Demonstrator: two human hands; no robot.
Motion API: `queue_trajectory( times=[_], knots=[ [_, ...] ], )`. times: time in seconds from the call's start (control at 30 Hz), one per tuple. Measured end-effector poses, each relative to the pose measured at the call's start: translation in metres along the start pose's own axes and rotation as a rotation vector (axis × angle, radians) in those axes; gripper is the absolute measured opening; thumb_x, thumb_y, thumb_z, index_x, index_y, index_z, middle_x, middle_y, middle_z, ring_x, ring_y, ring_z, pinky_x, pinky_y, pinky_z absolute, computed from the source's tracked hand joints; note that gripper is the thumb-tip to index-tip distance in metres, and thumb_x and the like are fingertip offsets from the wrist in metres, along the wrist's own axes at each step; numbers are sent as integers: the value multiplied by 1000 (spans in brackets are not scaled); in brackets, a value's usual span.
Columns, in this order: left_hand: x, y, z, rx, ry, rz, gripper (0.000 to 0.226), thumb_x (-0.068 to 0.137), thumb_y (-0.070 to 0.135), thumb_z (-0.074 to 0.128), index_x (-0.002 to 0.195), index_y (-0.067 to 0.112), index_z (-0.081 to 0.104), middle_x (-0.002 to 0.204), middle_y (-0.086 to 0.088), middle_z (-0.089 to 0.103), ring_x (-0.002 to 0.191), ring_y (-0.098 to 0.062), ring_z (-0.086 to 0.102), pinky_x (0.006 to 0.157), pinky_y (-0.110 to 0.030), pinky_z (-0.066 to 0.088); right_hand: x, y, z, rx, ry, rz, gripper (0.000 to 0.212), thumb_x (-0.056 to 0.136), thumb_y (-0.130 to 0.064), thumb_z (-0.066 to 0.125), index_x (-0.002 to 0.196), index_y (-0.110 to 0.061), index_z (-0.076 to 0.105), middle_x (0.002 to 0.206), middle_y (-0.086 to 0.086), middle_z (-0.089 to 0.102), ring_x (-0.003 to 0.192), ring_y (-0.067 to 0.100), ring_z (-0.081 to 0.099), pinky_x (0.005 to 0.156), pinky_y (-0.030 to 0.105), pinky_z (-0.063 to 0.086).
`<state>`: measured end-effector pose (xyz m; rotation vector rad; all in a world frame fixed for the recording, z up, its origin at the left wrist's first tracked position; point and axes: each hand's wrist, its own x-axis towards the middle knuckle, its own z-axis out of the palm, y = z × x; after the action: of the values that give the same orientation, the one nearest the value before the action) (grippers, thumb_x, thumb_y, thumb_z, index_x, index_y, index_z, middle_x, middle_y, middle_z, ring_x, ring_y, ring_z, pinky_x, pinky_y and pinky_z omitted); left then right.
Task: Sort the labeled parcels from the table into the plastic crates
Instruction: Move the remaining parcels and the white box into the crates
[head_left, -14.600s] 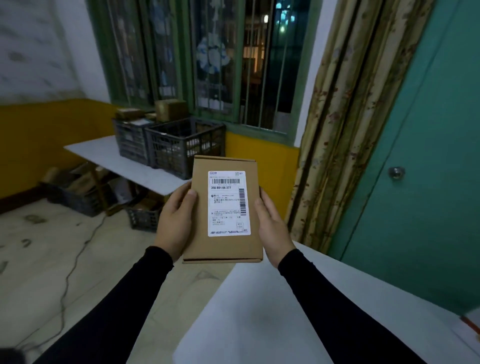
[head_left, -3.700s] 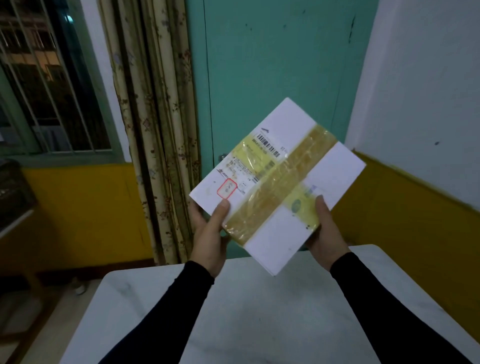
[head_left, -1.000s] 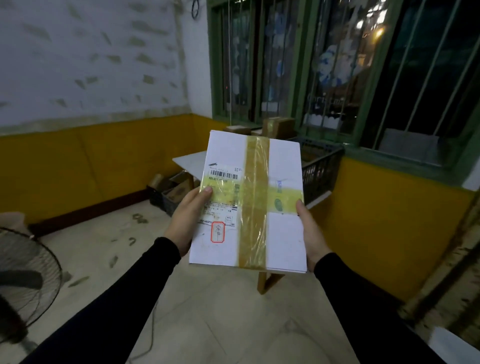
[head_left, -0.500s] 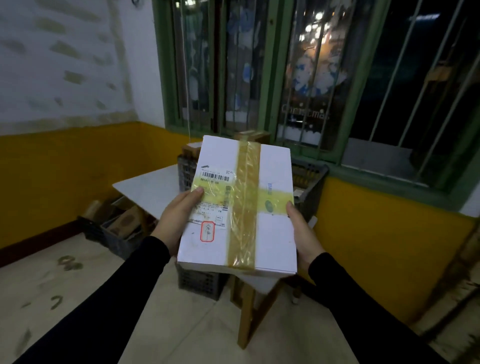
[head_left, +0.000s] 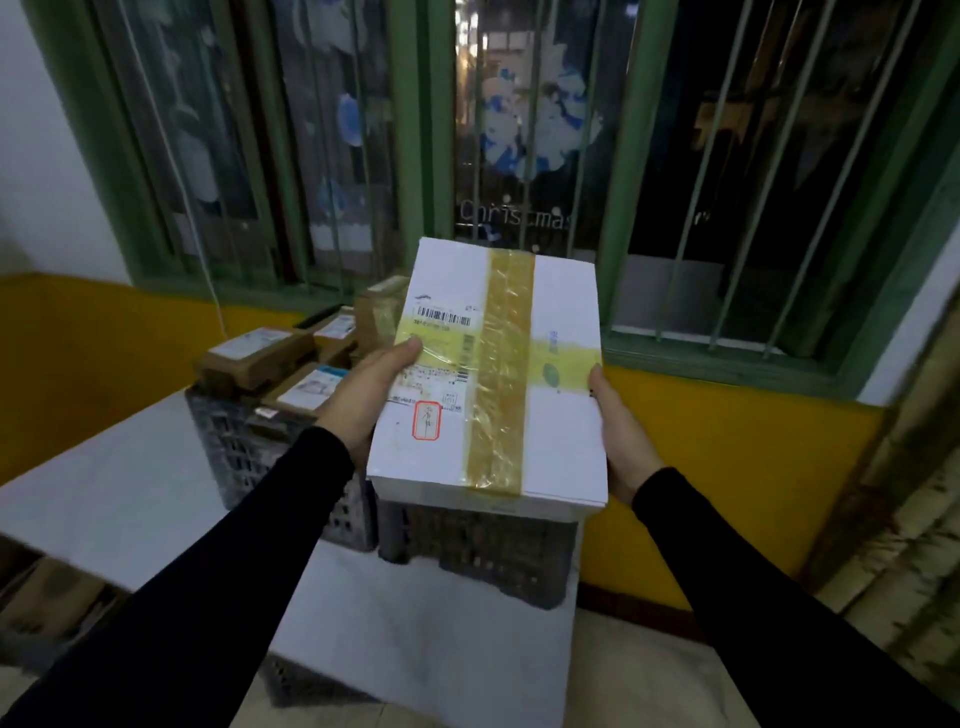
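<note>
White parcel (head_left: 561, 415) — both hands — above crate (head_left: 483, 551)

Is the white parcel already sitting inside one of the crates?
No, both hands hold the white parcel up in the air above the right crate.

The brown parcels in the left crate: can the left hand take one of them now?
Probably not yet. The left hand grips the white parcel together with the right hand. The brown parcels lie uncovered in the left crate, so nothing else blocks them.

"Christmas" lettering on window pane (head_left: 511, 221), parcel (head_left: 488, 374) label print illegible
</note>
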<state>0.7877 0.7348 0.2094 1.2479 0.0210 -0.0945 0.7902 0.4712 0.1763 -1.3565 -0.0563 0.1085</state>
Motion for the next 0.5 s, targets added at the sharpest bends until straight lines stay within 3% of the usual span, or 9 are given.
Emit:
queue_trajectory(
  times=[0.17, 0.3, 0.37, 0.43, 0.5],
  knots=[
    [92, 0, 16, -30, -22, -57, 40, 95, 35, 58, 124, 9, 64, 119, -17, 69, 108, -37, 65, 100, -51, 48, 81, -12, -16, 13, 74, 43, 51, 99, -57, 38, 129, -23, 62, 113, 3, 74, 98, 22, 73, 75, 35, 56],
    [149, -5, 23, -49, -20, -114, 38, 97, 36, 54, 123, 10, 63, 112, -15, 72, 90, -28, 72, 81, -41, 58, 126, -15, -32, 93, 88, 54, 51, 100, -54, 40, 130, -19, 62, 116, 7, 73, 102, 25, 71, 94, 42, 51],
    [175, -10, 24, -91, -13, -116, 38, 99, 36, 52, 124, 9, 62, 110, -16, 72, 88, -28, 73, 73, -39, 60, 138, -16, -36, 118, 87, 22, 52, 101, -54, 35, 127, -19, 64, 116, 6, 73, 104, 23, 70, 96, 41, 50],
    [203, -13, 28, -125, -9, -73, 45, 97, 38, 56, 130, 8, 57, 119, -18, 68, 101, -33, 70, 84, -46, 58, 150, -14, -40, 154, 153, -15, 57, 100, -58, 30, 125, -19, 63, 114, 5, 73, 102, 21, 71, 91, 39, 53],
    [232, -16, 34, -124, -6, -15, 59, 88, 41, 64, 135, 8, 51, 124, -18, 66, 111, -37, 65, 97, -56, 49, 164, -10, -45, 197, 336, -65, 68, 94, -69, 33, 134, -20, 56, 122, 3, 70, 106, 21, 70, 92, 42, 53]
  ],
)
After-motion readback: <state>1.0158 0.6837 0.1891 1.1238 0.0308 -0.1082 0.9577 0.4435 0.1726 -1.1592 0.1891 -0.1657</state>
